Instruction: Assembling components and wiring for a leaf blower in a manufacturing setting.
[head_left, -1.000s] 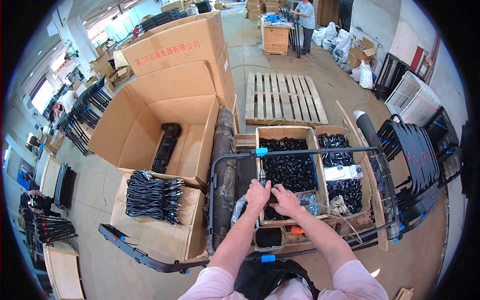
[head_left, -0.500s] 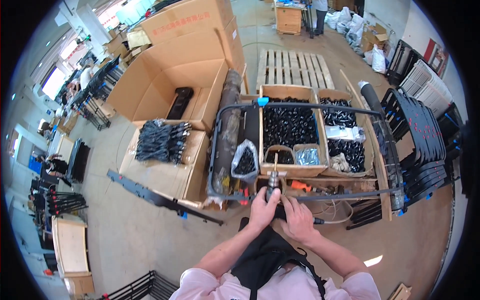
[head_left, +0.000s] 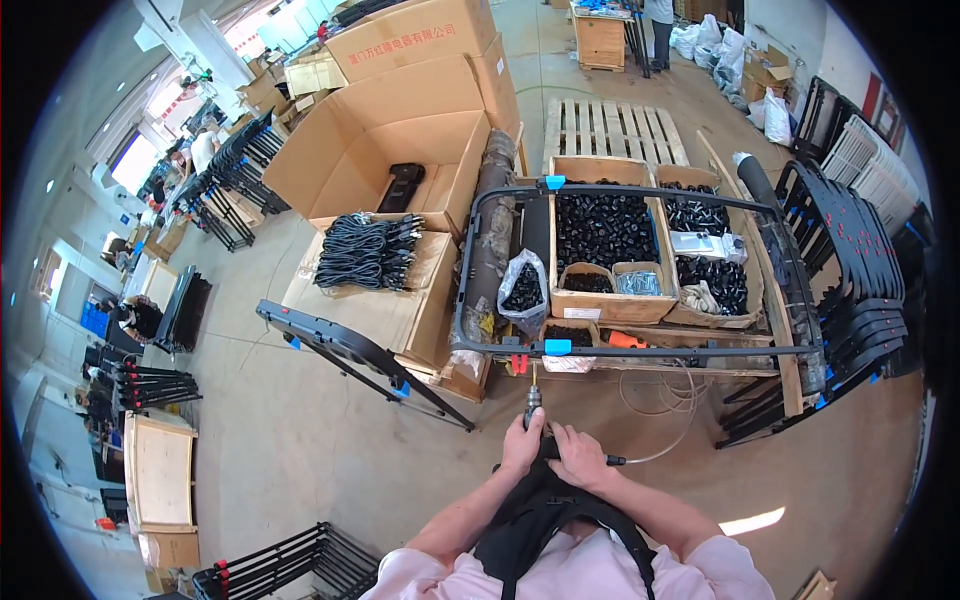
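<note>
Both my hands are closed around a drill (head_left: 533, 397) with a silver chuck and a thin brass-coloured bit. My left hand (head_left: 520, 446) grips its front just behind the chuck. My right hand (head_left: 581, 457) wraps the rear part, where a hose joins; the grip itself is largely hidden. The bit points away from me, just short of the near bar of a black rectangular frame (head_left: 655, 352). That frame lies across wrapped rollers, with a blue clip (head_left: 571, 347) on its near bar and another blue clip (head_left: 555, 182) on its far bar.
Behind the near bar stand a wooden box of black parts (head_left: 603, 225), a bag of black pieces (head_left: 523, 290) and an orange-handled tool (head_left: 627, 341). Bundled black cables (head_left: 368, 252) lie on cardboard at left, beside a leaning black frame (head_left: 350, 345). A pale hose (head_left: 690, 400) loops at right.
My hands and the drill have drawn back toward my body, from over the frame's near bar to this side of it. The near blue clip now shows. The whole view has shifted.
</note>
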